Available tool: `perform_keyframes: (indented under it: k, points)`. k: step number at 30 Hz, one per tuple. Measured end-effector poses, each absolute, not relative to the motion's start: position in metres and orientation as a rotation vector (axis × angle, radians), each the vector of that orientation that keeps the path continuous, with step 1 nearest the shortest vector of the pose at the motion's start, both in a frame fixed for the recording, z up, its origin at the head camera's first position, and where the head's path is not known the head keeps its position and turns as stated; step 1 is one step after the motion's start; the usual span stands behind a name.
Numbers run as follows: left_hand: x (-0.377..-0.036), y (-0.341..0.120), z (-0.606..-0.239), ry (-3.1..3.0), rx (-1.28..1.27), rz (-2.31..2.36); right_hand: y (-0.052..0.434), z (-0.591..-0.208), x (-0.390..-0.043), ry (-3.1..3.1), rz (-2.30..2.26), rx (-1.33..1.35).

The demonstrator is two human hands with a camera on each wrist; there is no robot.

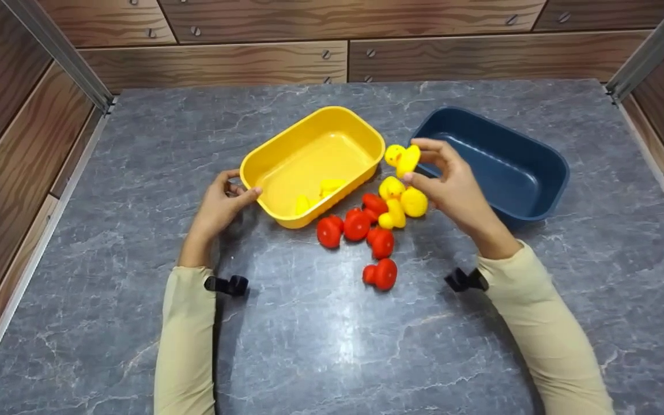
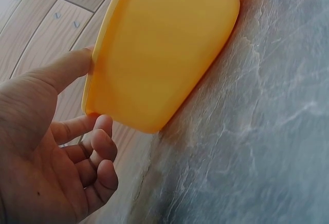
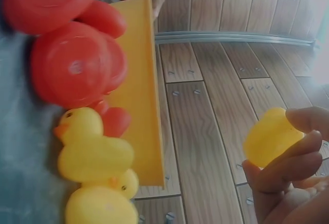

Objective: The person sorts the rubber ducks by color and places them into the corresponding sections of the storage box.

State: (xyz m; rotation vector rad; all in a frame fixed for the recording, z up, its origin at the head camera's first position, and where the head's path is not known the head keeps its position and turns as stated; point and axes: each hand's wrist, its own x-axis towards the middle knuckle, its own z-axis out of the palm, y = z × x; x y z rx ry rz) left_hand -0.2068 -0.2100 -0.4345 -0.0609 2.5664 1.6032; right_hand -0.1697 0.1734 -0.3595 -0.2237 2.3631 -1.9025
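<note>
My left hand (image 1: 221, 203) holds the left end of a yellow plastic bin (image 1: 286, 135), with the thumb over its rim and the other fingers outside. In the left wrist view, the bin's outer wall (image 2: 164, 54) fills the top. My right hand (image 1: 450, 181) pinches a yellow rubber duck (image 1: 408, 161) between thumb and fingers, raised above the table between the two bins. The same duck (image 3: 270, 137) shows at the right in the right wrist view. Inside the yellow bin, two yellow ducks (image 1: 332, 186) lie by the near wall.
Beneath my right hand lie yellow ducks (image 1: 414, 202), some tipped over. Several red rubber ducks (image 1: 357, 225) are scattered in front of the yellow bin. A dark blue bin (image 1: 499, 155) stands at the right on the grey marbled table (image 1: 309, 346). Wood-patterned panels (image 1: 222, 63) border the table.
</note>
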Motion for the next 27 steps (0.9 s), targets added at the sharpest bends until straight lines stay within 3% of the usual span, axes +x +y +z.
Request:
perform_keyframes:
  k: [27]
  points:
    - [-0.207,-0.210,-0.435,2.583,-0.058,1.616,0.123,-0.349,-0.212,2.433,-1.817,-0.237]
